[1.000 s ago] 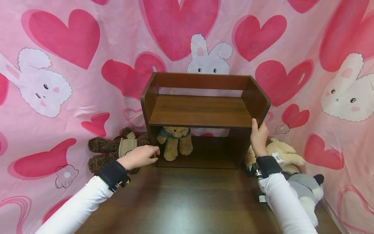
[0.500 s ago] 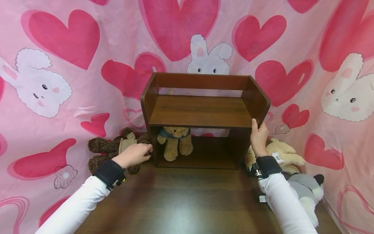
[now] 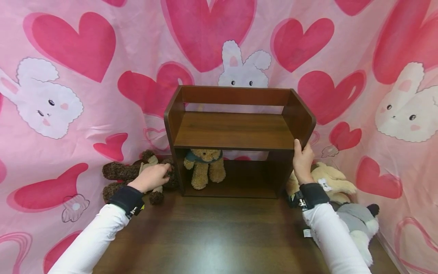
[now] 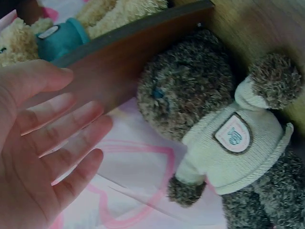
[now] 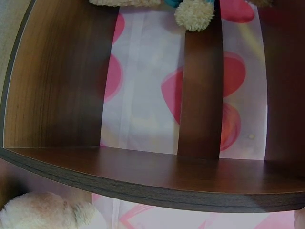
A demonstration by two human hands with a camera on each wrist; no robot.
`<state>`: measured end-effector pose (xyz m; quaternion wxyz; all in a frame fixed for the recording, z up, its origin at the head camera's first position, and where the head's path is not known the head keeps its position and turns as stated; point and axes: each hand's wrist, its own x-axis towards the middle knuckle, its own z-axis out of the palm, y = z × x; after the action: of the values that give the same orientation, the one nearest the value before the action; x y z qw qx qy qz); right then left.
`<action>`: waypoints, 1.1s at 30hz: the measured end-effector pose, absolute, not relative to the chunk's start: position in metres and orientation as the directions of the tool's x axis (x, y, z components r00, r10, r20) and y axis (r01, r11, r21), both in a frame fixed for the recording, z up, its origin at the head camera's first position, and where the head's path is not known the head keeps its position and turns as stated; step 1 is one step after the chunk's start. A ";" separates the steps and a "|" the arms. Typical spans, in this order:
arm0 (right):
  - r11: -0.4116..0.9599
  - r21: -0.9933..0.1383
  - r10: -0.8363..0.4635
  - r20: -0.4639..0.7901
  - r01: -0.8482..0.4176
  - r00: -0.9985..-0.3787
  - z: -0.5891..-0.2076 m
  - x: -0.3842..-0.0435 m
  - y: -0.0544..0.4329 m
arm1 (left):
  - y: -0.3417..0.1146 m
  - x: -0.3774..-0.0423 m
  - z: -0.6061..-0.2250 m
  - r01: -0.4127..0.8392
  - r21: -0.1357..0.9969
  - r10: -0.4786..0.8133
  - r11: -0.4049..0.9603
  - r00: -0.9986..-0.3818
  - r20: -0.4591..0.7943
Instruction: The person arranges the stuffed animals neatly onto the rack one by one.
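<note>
A small dark wood shelf unit (image 3: 232, 131) stands against the back. My right hand (image 3: 303, 161) grips the front edge of its right side panel, with the thumb on the near face. Outside the left panel, a dark brown teddy bear (image 4: 243, 162) in a cream sweater lies on its back, head toward the shelf. My left hand (image 3: 152, 178) hovers over it with the fingers spread and nothing in the palm. On the lower shelf a tan teddy bear (image 3: 207, 169) in a blue top sits at the left end, its head partly hidden by the upper board.
Right of the shelf lie a cream plush toy (image 3: 337, 182) with a bone-shaped tag and a grey and white plush toy (image 3: 359, 224), partly behind the right forearm. A pink heart-and-rabbit cloth (image 3: 143, 45) hangs round the brown table surface (image 3: 219, 236).
My left hand has drawn away from the shelf's lower left opening, moving left until it is over the dark brown teddy bear. The right hand keeps its grip on the panel.
</note>
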<state>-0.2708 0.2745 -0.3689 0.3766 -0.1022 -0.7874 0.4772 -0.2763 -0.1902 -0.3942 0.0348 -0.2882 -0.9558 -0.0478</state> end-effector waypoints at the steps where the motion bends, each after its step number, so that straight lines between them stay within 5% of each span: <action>1: 0.521 -0.831 0.521 0.492 -0.197 -0.698 -0.369 -0.271 0.274 | -0.191 -0.277 -0.395 0.552 0.067 0.544 0.831 -0.832 0.106; 17: 0.513 -0.837 0.527 0.482 -0.189 -0.700 -0.369 -0.272 0.274 | -0.199 -0.292 -0.417 0.477 0.013 0.463 0.879 -0.859 0.218; 33: 0.512 -0.834 0.523 0.492 -0.205 -0.696 -0.369 -0.271 0.274 | -0.203 -0.302 -0.417 0.303 0.181 0.281 0.936 -0.950 0.139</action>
<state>-0.2713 0.2742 -0.3687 0.3763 -0.1015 -0.7839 0.4833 -0.3019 -0.2027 -0.4172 0.0558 -0.1488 -0.9822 -0.1005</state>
